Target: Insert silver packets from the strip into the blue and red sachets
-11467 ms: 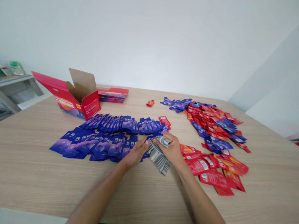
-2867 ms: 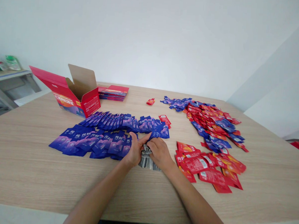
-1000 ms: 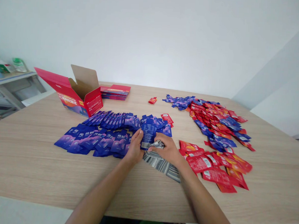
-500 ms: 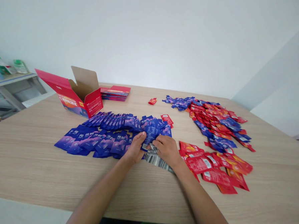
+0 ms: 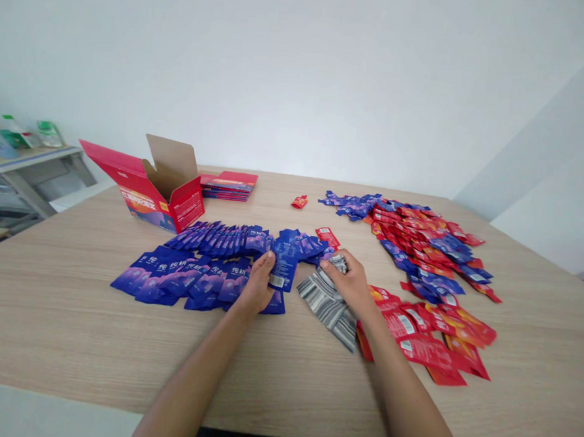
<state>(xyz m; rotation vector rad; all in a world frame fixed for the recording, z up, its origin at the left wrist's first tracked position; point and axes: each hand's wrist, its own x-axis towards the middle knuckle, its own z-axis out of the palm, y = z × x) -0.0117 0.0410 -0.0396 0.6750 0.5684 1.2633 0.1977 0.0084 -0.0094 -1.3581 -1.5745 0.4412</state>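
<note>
My left hand [image 5: 259, 284] pinches a blue pouch [image 5: 286, 260] by its side, its printed back and barcode facing up. A grey-and-white striped cloth [image 5: 327, 302] is gripped in my right hand [image 5: 348, 281], just right of that pouch, with its lower end trailing over the table. Left of my left hand, overlapping blue pouches [image 5: 171, 274] lie face up in a front row. Behind them runs a tighter row of blue pouches [image 5: 222, 238]. Several red pouches [image 5: 428, 330] lie to the right, partly behind my right forearm.
An open red carton [image 5: 161, 192] stands at the back left, beside a stack of flat red boxes [image 5: 231, 184]. A mixed heap of red and blue pouches [image 5: 418, 238] spreads at the back right. One small red pouch [image 5: 299, 201] lies near the far edge.
My right hand has moved right with the cloth, away from the blue pouch. My left hand keeps hold of the pouch, whose back is now more exposed.
</note>
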